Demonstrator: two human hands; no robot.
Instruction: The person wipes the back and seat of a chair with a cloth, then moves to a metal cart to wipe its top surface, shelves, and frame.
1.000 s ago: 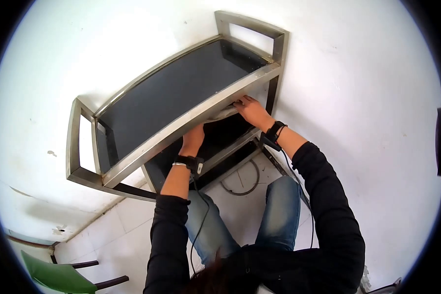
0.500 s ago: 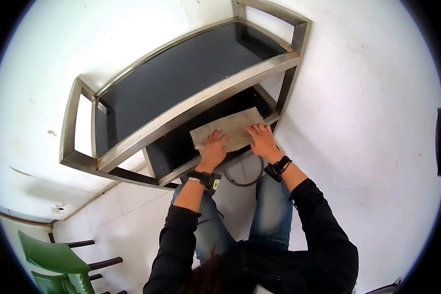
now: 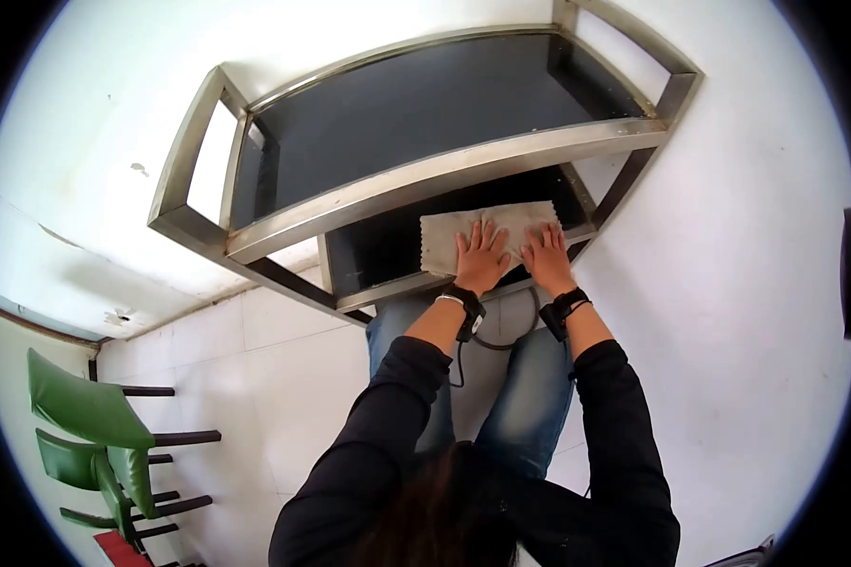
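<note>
A beige cloth [image 3: 438, 242] with zigzag edges lies spread on the black lower shelf [image 3: 364, 253] of a metal-framed stand. My left hand [image 3: 482, 259] rests flat on the cloth near its middle, fingers spread. Close beside it, my right hand [image 3: 547, 261] lies on the cloth's right part, its fingers also stretched out. Neither hand is gripping anything, and the palms hide some of the cloth's front edge.
Above the lower shelf is the stand's dark glass top [image 3: 407, 109], with a metal rail [image 3: 444, 181] along its front. A dark cable [image 3: 529, 326] loops below my hands. Green chairs [image 3: 90, 397] stand at the left by the wall.
My hands have come closer together on the cloth, and the left hand's fingers are more spread. The view has turned, so the stand appears farther right.
</note>
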